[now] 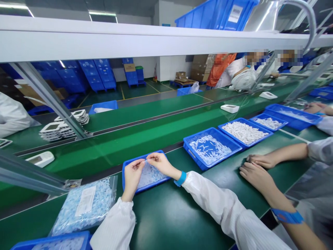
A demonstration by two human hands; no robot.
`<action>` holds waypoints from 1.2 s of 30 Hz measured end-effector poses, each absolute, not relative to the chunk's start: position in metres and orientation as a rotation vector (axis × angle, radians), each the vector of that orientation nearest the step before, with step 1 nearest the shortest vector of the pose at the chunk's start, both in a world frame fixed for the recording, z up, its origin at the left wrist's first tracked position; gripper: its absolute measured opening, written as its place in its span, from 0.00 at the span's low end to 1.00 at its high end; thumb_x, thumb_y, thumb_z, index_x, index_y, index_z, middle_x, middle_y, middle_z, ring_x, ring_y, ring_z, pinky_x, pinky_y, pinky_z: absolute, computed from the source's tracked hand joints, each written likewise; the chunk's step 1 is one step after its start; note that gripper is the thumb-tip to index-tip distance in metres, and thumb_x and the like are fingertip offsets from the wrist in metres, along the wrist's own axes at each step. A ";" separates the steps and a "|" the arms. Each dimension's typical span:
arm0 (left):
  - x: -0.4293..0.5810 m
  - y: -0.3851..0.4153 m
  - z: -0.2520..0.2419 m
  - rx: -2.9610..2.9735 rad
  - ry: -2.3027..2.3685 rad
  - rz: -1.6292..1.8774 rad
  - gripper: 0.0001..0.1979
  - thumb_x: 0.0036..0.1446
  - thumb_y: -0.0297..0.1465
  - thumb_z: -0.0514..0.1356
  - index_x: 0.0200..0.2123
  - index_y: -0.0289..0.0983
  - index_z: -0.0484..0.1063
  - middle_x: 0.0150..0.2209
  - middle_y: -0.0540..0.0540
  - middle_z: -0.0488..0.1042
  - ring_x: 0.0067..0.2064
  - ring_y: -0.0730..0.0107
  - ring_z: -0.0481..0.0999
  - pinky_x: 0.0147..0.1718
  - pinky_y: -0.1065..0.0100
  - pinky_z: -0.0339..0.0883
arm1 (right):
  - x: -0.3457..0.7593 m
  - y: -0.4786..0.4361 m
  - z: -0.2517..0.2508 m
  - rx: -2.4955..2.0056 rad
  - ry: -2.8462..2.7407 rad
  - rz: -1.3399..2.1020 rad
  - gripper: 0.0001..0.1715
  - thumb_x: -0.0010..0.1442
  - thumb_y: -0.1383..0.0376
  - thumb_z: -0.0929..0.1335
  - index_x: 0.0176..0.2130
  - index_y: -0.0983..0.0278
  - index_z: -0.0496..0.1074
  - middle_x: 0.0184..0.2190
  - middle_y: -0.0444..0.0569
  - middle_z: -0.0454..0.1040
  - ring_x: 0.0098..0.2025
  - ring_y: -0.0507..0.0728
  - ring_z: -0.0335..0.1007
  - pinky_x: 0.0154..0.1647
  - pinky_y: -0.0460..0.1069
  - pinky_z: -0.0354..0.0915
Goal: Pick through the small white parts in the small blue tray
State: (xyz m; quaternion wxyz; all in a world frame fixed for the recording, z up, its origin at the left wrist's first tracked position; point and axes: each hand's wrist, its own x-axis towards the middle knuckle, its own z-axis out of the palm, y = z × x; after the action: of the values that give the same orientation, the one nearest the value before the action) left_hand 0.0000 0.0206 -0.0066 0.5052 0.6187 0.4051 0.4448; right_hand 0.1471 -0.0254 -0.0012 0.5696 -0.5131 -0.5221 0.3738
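Over a blue tray [124, 173] of small pale pieces, both my hands meet with their fingertips close together. My left hand [134, 175] is closed in a pinch at the tray's left side. My right hand [162, 164], with a blue band at the wrist, pinches from the other side. Whatever sits between the fingertips is too small to name. To the left of my left sleeve lies a clear plastic bag [101, 205] packed with small light-blue and white pieces, with a white label on it.
Blue trays of small white pieces [187, 142] stand to the right. A co-worker's hands [260, 173] rest on the green table beside me. Another blue tray [85, 239] is at the lower left. White devices [230, 108] sit on the green conveyor [145, 133]; a shelf beam [130, 41] crosses above.
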 end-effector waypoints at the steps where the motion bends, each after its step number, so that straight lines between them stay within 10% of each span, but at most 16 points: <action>1: 0.000 0.021 -0.008 1.536 0.982 1.057 0.15 0.45 0.38 0.65 0.33 0.33 0.78 0.33 0.42 0.79 0.35 0.64 0.77 0.38 0.65 0.70 | 0.147 -0.026 -0.001 -1.199 -1.215 0.879 0.12 0.54 0.60 0.69 0.36 0.67 0.73 0.31 0.48 0.74 0.31 0.52 0.69 0.34 0.47 0.64; 36: 0.001 0.012 -0.001 1.679 1.082 0.898 0.08 0.40 0.33 0.63 0.24 0.34 0.77 0.25 0.43 0.79 0.28 0.63 0.77 0.30 0.67 0.69 | 0.138 -0.041 0.009 -1.412 -1.951 0.158 0.09 0.60 0.72 0.58 0.29 0.63 0.58 0.28 0.48 0.65 0.33 0.55 0.59 0.36 0.48 0.56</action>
State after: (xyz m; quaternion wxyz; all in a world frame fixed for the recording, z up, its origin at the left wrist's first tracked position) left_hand 0.0011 0.0122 -0.0007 0.4581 0.6813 0.4394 0.3646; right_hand 0.1378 -0.0412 0.0095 0.3561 -0.5465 -0.7555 0.0613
